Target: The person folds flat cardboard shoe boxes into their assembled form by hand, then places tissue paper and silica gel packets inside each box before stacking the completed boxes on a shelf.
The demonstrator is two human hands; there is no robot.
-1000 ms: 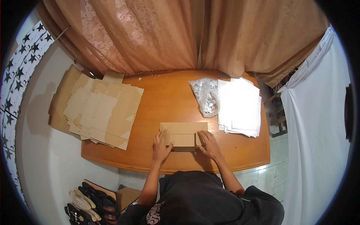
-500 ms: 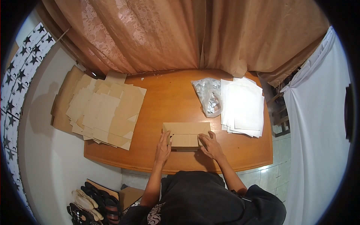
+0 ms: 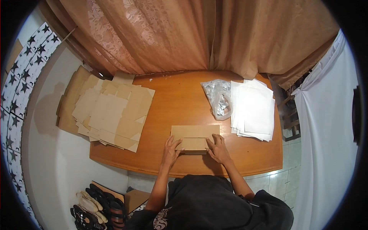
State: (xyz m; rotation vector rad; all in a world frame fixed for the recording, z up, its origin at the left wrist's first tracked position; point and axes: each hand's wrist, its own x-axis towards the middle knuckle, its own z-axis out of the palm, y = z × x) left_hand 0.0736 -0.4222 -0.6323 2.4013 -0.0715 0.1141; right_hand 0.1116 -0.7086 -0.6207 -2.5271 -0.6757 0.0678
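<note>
A small brown cardboard box (image 3: 195,131) lies near the front edge of the wooden table, its folded flaps meeting along a line across the top. My left hand (image 3: 170,152) grips its left side, fingers bent over the near flap. On the opposite side, my right hand (image 3: 219,150) holds the right end, with thumb and fingertips pressing at the flap's corner. The box's underside and the parts beneath my fingers are hidden.
Flat cardboard pieces (image 3: 111,111) are stacked at the table's left. Toward the right lie a clear plastic bag (image 3: 217,97) with silvery contents and a pile of white sheets (image 3: 253,109). Curtains (image 3: 153,34) hang behind the table (image 3: 180,96); sandals (image 3: 96,205) sit lower left.
My left fingers have shifted inward over the box's near flap, and the gap at its left corner has closed. My right hand stays at the right end. The whole view has shifted slightly.
</note>
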